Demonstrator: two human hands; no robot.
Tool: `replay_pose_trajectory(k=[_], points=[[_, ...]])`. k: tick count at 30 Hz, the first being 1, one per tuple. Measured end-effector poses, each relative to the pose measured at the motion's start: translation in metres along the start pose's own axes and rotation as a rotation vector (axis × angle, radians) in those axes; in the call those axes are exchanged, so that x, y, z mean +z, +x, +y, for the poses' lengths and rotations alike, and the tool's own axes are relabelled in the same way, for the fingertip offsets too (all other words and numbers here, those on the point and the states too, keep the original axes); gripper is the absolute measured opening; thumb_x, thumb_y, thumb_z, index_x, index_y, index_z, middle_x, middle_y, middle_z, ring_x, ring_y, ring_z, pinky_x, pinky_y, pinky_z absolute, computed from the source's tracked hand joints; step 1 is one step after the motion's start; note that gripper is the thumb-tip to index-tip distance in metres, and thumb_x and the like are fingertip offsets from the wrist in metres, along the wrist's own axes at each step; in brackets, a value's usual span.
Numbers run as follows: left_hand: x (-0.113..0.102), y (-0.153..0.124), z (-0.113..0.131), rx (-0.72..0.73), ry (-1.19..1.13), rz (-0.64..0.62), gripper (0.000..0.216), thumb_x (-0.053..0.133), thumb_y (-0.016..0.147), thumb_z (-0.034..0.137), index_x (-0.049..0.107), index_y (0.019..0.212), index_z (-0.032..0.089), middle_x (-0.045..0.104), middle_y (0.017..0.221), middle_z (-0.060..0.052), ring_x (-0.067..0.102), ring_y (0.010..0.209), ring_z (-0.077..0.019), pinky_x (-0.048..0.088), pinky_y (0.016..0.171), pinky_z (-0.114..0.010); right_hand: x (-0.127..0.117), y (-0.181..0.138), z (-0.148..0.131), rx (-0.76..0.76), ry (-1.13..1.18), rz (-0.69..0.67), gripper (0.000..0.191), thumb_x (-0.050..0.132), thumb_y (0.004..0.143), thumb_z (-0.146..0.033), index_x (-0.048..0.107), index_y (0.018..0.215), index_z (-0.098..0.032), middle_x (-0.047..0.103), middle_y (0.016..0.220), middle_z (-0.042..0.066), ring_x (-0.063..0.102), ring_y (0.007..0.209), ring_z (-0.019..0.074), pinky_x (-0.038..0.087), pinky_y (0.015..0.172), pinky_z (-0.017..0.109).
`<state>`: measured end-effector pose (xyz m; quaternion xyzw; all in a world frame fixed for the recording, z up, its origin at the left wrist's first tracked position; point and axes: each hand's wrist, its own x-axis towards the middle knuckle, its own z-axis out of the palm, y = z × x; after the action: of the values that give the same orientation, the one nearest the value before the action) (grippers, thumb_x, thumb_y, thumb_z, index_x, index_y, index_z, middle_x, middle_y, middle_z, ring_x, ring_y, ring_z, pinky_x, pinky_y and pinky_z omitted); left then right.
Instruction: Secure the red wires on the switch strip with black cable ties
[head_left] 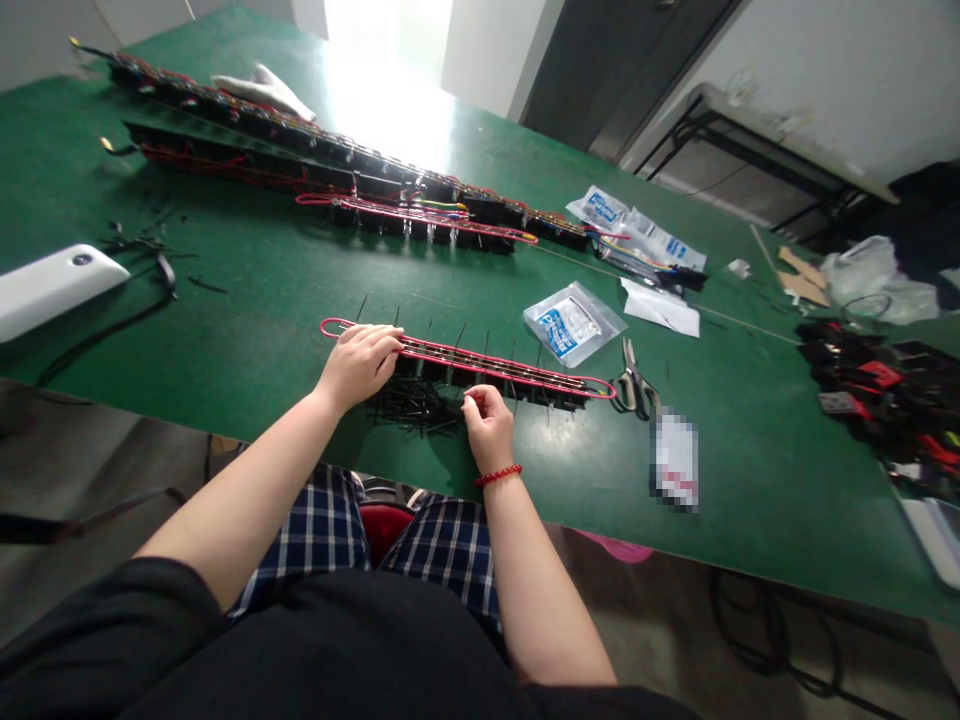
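Black shirt (360, 645) closest to lens. I see left hand (362, 362) draped over the left end of the red-wired strip (499, 367); hold underneath hidden, can't tell. Right hand (490, 425) pinched closed beside strip's near edge, contents unclear. Strip's right end sits beside scissors (632, 376).

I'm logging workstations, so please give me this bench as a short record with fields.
Surface: green table
Left hand: on the left part of the near strip
Right hand: at the strip's near side, fingers bent in; whether it holds anything is unclear
Strip: black, with red wire looping out at both ends
Near side: pile of black strands
Right of strip: scissors
Beyond strip: clear packet
Far left: white glove
Wrist: red bracelet, right arm
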<state>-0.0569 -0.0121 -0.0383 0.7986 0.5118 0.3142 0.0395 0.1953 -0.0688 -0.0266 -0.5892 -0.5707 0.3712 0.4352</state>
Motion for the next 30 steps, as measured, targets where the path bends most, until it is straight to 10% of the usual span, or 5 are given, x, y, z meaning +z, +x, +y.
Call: replay_pose_trajectory(k=[30], points=[[-0.0023,0.0030,0.0041,0.016,0.024,0.049,0.024,0.050,0.099,0.031,0.070,0.088,0.024,0.073,0.125,-0.005,0.068,0.117,-0.0231,0.047,0.106,-0.045,-0.0014,0.0022,-0.0018,-0.005,-0.034,-0.009,0.011,0.057,0.083,-0.032,0.062,0.084,-0.021,0.061,0.073,-0.002,0.054,0.063,0.0133,0.044,0.062,0.026]])
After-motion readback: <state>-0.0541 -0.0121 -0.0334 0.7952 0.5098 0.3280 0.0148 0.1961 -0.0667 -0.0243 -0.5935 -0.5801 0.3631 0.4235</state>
